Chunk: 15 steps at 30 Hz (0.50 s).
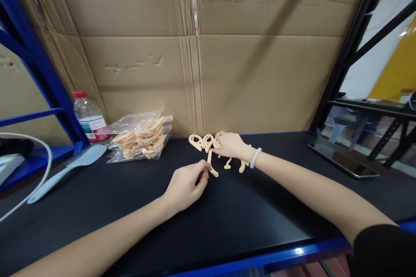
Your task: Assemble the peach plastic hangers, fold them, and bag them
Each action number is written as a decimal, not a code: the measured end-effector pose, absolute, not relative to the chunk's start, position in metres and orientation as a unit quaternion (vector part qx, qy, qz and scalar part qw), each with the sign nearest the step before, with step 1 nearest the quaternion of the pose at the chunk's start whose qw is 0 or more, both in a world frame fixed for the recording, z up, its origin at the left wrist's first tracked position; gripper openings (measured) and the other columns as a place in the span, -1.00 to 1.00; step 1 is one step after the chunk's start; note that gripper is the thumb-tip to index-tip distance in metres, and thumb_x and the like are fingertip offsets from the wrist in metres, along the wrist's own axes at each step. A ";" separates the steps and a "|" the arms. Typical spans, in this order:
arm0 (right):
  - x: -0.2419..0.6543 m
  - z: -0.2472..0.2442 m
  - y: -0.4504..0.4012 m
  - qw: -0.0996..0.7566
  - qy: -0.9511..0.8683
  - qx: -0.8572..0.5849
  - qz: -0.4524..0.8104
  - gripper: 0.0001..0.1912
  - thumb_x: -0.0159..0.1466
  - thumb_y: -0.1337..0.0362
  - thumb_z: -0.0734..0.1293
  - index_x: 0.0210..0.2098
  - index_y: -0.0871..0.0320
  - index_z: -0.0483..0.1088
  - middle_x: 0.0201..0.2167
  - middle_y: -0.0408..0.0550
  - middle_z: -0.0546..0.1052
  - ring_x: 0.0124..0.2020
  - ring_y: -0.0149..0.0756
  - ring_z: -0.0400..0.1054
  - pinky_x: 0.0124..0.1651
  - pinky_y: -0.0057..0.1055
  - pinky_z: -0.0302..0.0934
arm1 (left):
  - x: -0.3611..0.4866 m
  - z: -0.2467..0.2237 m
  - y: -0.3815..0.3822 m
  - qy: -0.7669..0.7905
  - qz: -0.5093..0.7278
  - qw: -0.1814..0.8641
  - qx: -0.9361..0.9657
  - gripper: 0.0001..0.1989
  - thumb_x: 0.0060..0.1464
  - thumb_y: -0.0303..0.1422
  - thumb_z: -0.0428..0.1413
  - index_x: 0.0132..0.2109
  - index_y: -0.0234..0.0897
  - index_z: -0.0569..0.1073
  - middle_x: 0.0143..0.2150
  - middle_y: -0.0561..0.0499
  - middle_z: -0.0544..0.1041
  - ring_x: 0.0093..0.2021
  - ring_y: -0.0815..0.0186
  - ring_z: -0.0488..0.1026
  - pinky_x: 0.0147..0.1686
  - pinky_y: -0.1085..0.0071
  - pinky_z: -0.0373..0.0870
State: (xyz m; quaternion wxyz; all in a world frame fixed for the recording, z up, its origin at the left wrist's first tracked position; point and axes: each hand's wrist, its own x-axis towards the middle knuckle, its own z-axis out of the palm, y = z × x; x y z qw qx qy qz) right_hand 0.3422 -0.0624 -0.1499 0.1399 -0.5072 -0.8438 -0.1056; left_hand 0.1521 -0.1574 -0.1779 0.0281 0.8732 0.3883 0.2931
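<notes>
Several cream-coloured plastic pieces lie in the middle of the black table. My left hand (186, 184) rests low over the table, its fingers curled, with the fingertips at a long thin piece (213, 172). My right hand (232, 145), with a pale beaded bracelet on the wrist, is closed at a small cream piece (216, 143) beside two looped pieces (196, 142). A small hooked piece (228, 164) and a curved piece (242, 166) lie just below my right hand and wrist, partly covered by them.
Clear bags of cream pieces (143, 136) lie at the back left, by a red-capped bottle (92, 121). A pale blue hairbrush (69, 169) and a white cable (49, 156) are at the left. A phone (341, 160) lies right. Cardboard panels (260, 65) stand behind the table (253, 220).
</notes>
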 end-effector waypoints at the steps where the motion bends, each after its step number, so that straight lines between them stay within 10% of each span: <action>1: 0.339 -0.150 -0.060 0.132 -0.841 -0.515 -0.104 -0.54 0.19 0.01 0.27 -0.13 0.29 0.40 -0.18 0.21 0.48 -0.19 0.02 0.44 -0.21 -0.23 0.27 | 0.152 -0.178 -0.157 0.388 0.292 0.029 0.874 -0.82 0.17 -0.47 -0.10 -0.17 -0.20 0.36 -0.38 0.09 0.51 -0.39 0.36 0.46 -0.40 0.49 0.33; 15: 0.365 -0.142 -0.041 0.271 -0.758 -0.589 0.073 -0.76 0.15 0.23 0.29 -0.43 0.30 0.51 -0.46 0.14 0.56 -0.33 -0.14 0.47 -0.28 -0.35 0.30 | 0.152 -0.177 -0.158 0.384 0.305 0.040 0.870 -0.83 0.13 -0.49 -0.08 -0.18 -0.21 0.36 -0.40 0.10 0.49 -0.43 0.37 0.44 -0.41 0.48 0.34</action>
